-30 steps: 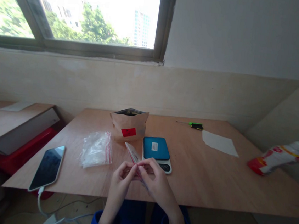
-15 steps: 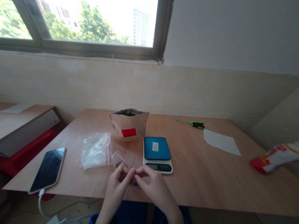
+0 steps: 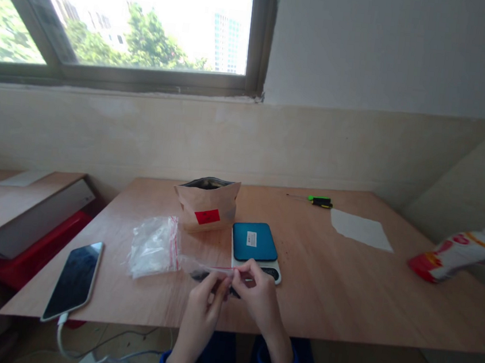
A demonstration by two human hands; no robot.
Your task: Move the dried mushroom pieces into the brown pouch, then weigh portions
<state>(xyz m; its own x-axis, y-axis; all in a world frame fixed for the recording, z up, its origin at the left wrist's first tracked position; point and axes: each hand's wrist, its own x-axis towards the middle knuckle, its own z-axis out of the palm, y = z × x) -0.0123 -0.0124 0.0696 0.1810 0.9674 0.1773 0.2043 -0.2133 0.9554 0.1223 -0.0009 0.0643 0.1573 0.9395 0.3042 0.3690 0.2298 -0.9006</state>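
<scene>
Both hands pinch a small clear zip bag (image 3: 201, 267) with a red seal line and something dark inside it. My left hand (image 3: 208, 302) has its fingers closed on the bag's near side. At the right end of the red line, my right hand (image 3: 257, 290) pinches the edge between thumb and finger. Just behind the right hand lies a kitchen scale (image 3: 255, 242) with a blue top, its display partly hidden. A brown paper pouch (image 3: 192, 202) with a red label stands open behind. Left of the hands rests a stack of clear zip bags (image 3: 153, 247).
A phone (image 3: 74, 279) on a white cable lies at the table's left edge. Screwdrivers (image 3: 320, 202) and a sheet of white paper (image 3: 361, 230) are at the back right. A white and red bottle (image 3: 460, 253) leans at the far right.
Both hands have moved right and the zip bag has turned, so its red line now lies nearly level. My right hand has shifted up, over the scale's front edge.
</scene>
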